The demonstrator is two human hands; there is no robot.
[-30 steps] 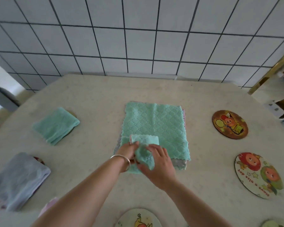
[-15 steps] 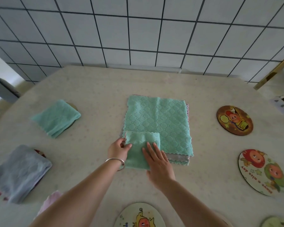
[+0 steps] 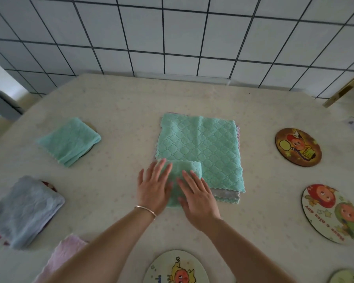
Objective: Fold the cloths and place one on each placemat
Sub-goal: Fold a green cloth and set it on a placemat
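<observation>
**Folded green cloth pressed flat, both hands on it**

Folded green cloth point(image 3: 184, 180) sits at near-left corner of the flat cloth stack point(image 3: 200, 152), mid desk point(image 3: 121, 99). Left hand point(image 3: 154, 185) & right hand point(image 3: 197, 198) lie flat on it, fingers straight, spread, gripping nothing. Bracelet point(image 3: 145, 211) on left wrist. On the left: green cloth point(image 3: 70, 140) over a placemat, grey cloth point(image 3: 23, 209) over another, pink cloth point(image 3: 61, 256) at near edge. Bare placemats: brown placemat point(image 3: 298, 147) far right, white placemat point(image 3: 331, 213) below it, near placemat point(image 3: 176, 268) at bottom.
</observation>
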